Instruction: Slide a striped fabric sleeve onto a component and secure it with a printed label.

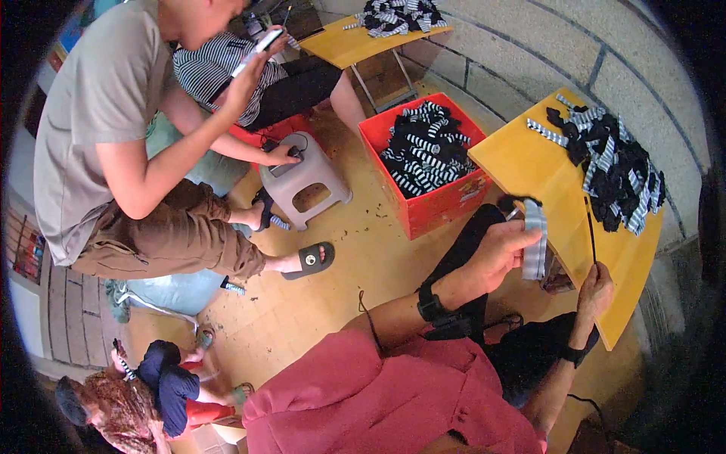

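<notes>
In the head view, my left hand is raised just off the near edge of a yellow table, thumb and fingers closed on a striped cloth piece. The piece hangs upright in front of my fingers, grey and white, with a black part at its top. My right hand is over the table's right-hand part, fingers curled around the lower end of a thin black rod. The rod points away from me, its far end beside a heap of black and striped pieces on the table.

Just left of the table stands a red bin, filled with more such pieces. Further left, a co-worker rests one hand on a grey plastic stool and holds up a phone in the other. Beyond the bin, a second yellow table carries another pile. At lower left, a seated person holds a striped piece.
</notes>
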`<state>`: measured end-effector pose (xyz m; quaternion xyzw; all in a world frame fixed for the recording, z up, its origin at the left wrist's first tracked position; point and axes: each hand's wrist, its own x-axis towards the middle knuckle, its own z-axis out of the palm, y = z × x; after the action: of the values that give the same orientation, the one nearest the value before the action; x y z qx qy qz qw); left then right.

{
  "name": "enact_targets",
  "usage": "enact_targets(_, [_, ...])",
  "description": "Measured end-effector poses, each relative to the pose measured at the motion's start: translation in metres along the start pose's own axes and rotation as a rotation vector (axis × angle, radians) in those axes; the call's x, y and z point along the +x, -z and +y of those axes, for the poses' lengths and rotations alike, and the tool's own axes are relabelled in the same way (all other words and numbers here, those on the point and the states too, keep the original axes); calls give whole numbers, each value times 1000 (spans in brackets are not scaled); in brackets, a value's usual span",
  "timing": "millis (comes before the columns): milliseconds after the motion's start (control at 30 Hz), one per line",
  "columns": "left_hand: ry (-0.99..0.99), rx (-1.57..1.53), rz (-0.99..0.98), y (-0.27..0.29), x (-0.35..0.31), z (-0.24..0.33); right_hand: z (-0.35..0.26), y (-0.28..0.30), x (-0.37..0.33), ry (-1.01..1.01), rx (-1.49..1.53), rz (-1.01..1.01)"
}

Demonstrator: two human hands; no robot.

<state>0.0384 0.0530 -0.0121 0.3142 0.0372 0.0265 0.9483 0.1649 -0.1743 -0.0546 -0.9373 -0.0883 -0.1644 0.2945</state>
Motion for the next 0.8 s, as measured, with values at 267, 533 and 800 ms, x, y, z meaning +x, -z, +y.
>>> enact_targets(267, [28,160,-64,0,-13,-15,22,-13,-1,32,-378,96])
enact_targets(533, [-62,255,2,-7,-25,-21,-19,8,-20,218,-159,154])
enact_targets(800, [-191,335,115,-4,-26,-29,-127,56,-113,384,586,-241])
